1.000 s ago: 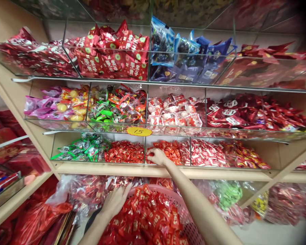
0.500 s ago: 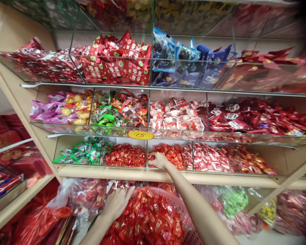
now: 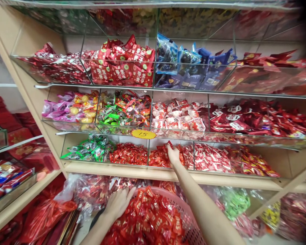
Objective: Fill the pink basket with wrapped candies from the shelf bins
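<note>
My right hand (image 3: 173, 154) reaches into a clear compartment on the lowest display shelf, over small red-wrapped candies (image 3: 158, 158). Its fingers are curled around some of them, and a red wrapper shows at the fingertips. My left hand (image 3: 119, 203) is at the left rim of a pink perforated plastic basket (image 3: 180, 206), its thumb along the edge and the other fingers partly hidden. Red-wrapped candies with gold print (image 3: 150, 217) are heaped inside the basket, which stands below the shelf.
Clear dividers and front panels edge the shelves. A yellow price tag (image 3: 143, 133) marked 15 hangs above the lowest row. Green-wrapped candies (image 3: 89, 148) and red-and-white candies (image 3: 211, 156) fill nearby compartments. Bagged sweets (image 3: 234, 202) and a red plastic bag (image 3: 51, 212) lie underneath.
My right hand has moved up and slightly right, deeper into the red candy compartment. My left hand stays at the basket rim. The view has shifted slightly.
</note>
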`<state>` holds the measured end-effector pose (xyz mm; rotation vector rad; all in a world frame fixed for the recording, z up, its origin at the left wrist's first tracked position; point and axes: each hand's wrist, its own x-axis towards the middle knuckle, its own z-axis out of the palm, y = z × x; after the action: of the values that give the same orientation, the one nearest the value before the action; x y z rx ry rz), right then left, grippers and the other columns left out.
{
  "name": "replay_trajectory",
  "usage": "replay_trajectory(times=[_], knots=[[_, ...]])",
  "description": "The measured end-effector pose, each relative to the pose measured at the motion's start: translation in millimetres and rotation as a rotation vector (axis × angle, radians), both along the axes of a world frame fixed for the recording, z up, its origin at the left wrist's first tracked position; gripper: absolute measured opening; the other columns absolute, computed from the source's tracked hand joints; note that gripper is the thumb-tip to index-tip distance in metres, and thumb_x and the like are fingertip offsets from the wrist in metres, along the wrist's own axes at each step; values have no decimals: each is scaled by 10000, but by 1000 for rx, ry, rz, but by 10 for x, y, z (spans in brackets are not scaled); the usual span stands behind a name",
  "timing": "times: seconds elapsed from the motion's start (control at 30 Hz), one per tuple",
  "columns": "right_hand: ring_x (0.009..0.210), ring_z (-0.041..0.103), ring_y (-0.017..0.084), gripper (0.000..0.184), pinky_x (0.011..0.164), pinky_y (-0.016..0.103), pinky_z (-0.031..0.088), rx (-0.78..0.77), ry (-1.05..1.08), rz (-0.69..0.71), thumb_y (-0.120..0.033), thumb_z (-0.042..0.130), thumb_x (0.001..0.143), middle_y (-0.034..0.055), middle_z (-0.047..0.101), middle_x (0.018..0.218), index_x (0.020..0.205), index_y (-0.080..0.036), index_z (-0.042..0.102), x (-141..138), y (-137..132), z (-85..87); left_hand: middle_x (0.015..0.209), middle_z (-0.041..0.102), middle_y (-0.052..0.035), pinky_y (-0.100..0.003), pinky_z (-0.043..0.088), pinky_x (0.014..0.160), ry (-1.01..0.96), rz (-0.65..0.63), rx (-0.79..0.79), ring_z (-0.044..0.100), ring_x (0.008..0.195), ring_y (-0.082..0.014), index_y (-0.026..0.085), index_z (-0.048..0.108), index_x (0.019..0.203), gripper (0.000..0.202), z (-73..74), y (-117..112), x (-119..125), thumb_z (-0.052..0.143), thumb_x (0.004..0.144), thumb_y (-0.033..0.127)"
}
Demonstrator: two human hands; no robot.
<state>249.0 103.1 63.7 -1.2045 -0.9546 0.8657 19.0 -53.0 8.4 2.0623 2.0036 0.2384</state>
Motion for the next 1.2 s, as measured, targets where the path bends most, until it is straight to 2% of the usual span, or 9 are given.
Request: replay_trajectory(times=[0.17,0.3,0.4,0.5,0.6,0.7,0.87,0.97,1.2], knots=[[345,330,41,276,320,172,220,-48,125,130,-457,525,663,-50,493,538,711,-196,450,-38,-472,121,828,653,-109,-335,408,702,18,3,8,608,832,-254,193,595,821,667,-20,4,0,49,815,576],[342,270,28,298,325,163,164,-136,239,393,-469,534,686,-69,449,514,665,-198,413,-129,-1075,4,847,657,-104,-318,405,712,24,2,30,604,853,-241,192,597,850,655,-66,-15,-4,55,826,558],[345,229,29,276,339,163,130,-295,139,565,-458,511,716,-84,385,480,682,-195,437,-189,-1455,-135,843,658,-90,-300,400,727,16,-2,23,603,865,-229,193,603,836,655,-89,-43,-10,53,832,550],[419,327,47,198,397,163,242,-335,-101,705,-364,548,698,-78,423,522,670,-193,453,-207,-1663,-229,864,658,-77,-301,397,738,-1,2,2,602,871,-227,210,601,899,645,-78,-69,-5,54,834,547],[582,452,86,95,562,196,360,-239,-306,833,-267,542,683,-59,515,623,682,-193,482,-183,-1739,-285,885,653,-75,-300,392,754,-7,11,-20,599,880,-225,214,594,951,639,-58,-80,6,61,835,547],[654,488,116,46,617,221,377,-197,-508,965,-218,532,665,-39,557,676,705,-198,527,-141,-1765,-346,892,651,-76,-307,392,759,-4,8,-18,592,897,-235,216,596,947,645,-64,-83,4,55,834,550],[642,503,133,86,566,227,366,-183,-805,936,-177,530,633,-21,586,689,693,-202,586,-57,-1758,-449,936,644,-79,-305,385,766,8,-5,-8,582,921,-238,214,577,1006,619,-96,-94,-17,76,841,539],[615,514,136,128,554,237,375,-181,-831,887,-183,510,655,-20,601,680,724,-218,611,4,-1723,-496,932,645,-74,-295,382,767,9,1,-13,582,918,-231,212,579,1003,603,-68,-110,-9,86,849,523],[628,547,141,149,603,258,415,-188,-784,905,-182,511,667,-20,635,699,722,-238,638,76,-1690,-548,944,640,-80,-294,387,751,-23,11,-4,583,911,-227,205,586,988,624,-24,-123,4,75,844,533]])
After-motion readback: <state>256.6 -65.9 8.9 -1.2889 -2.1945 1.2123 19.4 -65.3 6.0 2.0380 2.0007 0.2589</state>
